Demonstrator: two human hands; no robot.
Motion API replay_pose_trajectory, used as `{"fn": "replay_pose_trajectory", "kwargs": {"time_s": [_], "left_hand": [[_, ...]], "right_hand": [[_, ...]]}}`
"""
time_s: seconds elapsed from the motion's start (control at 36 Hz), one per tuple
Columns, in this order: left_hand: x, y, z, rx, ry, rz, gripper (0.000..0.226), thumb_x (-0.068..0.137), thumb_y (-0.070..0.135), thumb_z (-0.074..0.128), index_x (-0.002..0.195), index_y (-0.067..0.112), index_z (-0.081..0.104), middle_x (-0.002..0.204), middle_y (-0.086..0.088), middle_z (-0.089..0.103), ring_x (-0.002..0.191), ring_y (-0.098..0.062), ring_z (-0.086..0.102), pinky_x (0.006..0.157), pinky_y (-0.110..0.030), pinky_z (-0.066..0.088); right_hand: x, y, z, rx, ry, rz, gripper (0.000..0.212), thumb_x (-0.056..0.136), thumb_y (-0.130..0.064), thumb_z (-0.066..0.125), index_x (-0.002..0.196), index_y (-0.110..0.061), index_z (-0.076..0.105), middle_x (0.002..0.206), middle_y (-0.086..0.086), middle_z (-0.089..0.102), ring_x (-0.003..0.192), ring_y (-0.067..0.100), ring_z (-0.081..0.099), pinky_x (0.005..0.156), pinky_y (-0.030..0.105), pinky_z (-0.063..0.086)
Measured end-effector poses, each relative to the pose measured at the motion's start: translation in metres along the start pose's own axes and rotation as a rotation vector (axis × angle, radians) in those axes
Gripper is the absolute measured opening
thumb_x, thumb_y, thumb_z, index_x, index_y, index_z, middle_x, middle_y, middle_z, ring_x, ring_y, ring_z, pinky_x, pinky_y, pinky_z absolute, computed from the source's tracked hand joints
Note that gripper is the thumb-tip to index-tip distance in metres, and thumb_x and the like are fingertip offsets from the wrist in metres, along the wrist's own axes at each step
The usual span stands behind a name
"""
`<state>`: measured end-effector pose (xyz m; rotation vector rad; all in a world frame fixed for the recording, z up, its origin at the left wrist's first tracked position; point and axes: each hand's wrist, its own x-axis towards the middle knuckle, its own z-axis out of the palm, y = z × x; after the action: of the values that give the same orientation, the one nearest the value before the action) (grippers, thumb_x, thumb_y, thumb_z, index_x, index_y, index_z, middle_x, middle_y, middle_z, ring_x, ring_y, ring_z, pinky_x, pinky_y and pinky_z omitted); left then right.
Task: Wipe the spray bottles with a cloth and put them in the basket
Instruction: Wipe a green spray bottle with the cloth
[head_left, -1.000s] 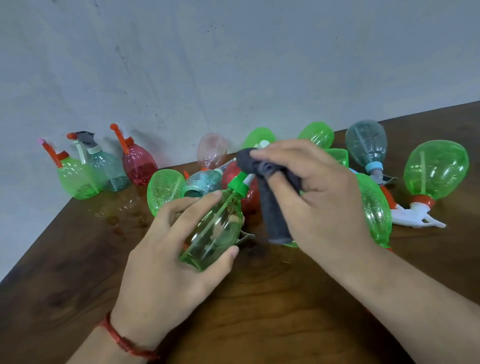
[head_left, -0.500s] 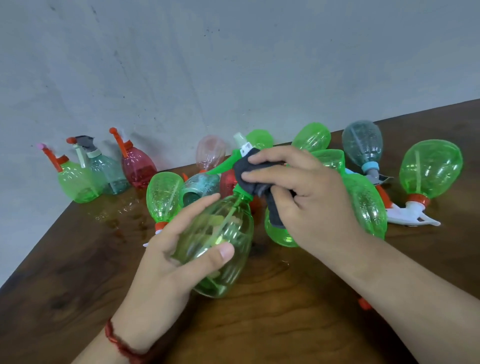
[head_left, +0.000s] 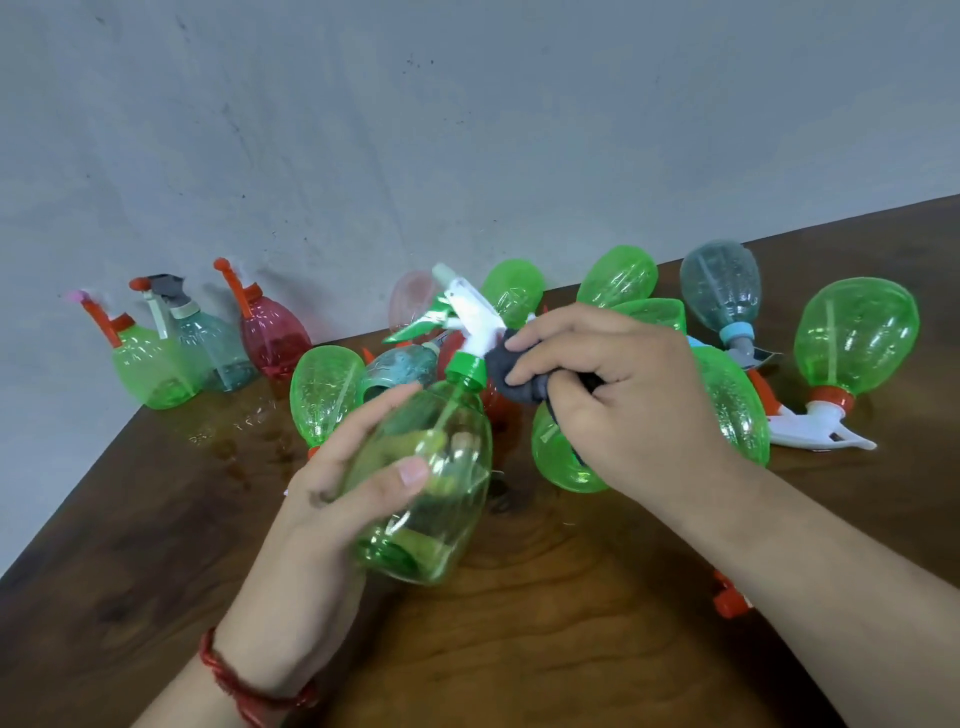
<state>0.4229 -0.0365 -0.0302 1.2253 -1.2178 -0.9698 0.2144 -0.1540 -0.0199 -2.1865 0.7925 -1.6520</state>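
Tipped more upright than half a second ago, the held green bottle (head_left: 441, 499) now shows its white sprayer head (head_left: 475, 314), and the grey cloth (head_left: 514, 374) has slid off that head down to the neck. Brown and wooden, the surface (head_left: 519, 649) fills the lower view under a grey wall (head_left: 467, 130). A heap of lying spray bottles (head_left: 737, 405), mostly green, spreads from 12 to 3 o'clock of the held one, with a separate green bottle (head_left: 857, 338) at the far 3 o'clock edge. At 9 o'clock three bottles stand upright against the wall: green (head_left: 150, 369), teal (head_left: 213, 348) and red (head_left: 272, 338). The left hand (head_left: 332, 493) has its fingers and thumb curled round the held bottle's body, lifting it off the surface. The right hand (head_left: 623, 395) has its fingers clamped on the bunched cloth, pressing it to the 3 o'clock side of the green collar. A red bracelet (head_left: 234, 686) circles the left wrist. A small orange piece (head_left: 727, 600) lies beside the right forearm.
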Motion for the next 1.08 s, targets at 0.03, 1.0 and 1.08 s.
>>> {"fn": "replay_pose_trajectory", "kwargs": {"time_s": [0.03,1.0,1.08], "left_hand": [[0.001,0.001,-0.002,-0.002,-0.002,-0.005,0.075,0.073,0.036,0.083,0.146,0.033,0.063,0.145,-0.015,0.066,0.137,-0.039,0.061,0.117,-0.062,0.042],[0.012,-0.004,-0.018,-0.089,0.18,0.143,0.073,0.078,0.042,0.078,0.148,0.031,0.06,0.144,-0.006,0.068,0.13,-0.034,0.067,0.105,-0.058,0.054],[0.015,-0.002,-0.02,-0.089,0.252,0.164,0.081,0.08,0.063,0.081,0.147,0.023,0.059,0.14,-0.009,0.069,0.129,-0.034,0.067,0.106,-0.063,0.053]], "right_hand": [[-0.001,-0.001,0.0,-0.007,0.01,-0.012,0.036,0.079,0.009,0.058,0.083,-0.016,0.084,0.105,-0.01,0.077,0.102,0.004,0.071,0.085,0.023,0.057],[-0.009,-0.019,0.005,0.373,0.025,0.342,0.042,0.091,0.016,0.058,0.093,-0.017,0.084,0.107,-0.013,0.079,0.114,0.004,0.07,0.101,0.023,0.053],[-0.018,-0.035,0.017,0.462,-0.124,0.386,0.047,0.092,0.015,0.058,0.101,-0.024,0.083,0.109,-0.014,0.079,0.113,0.006,0.072,0.102,0.033,0.057]]}}
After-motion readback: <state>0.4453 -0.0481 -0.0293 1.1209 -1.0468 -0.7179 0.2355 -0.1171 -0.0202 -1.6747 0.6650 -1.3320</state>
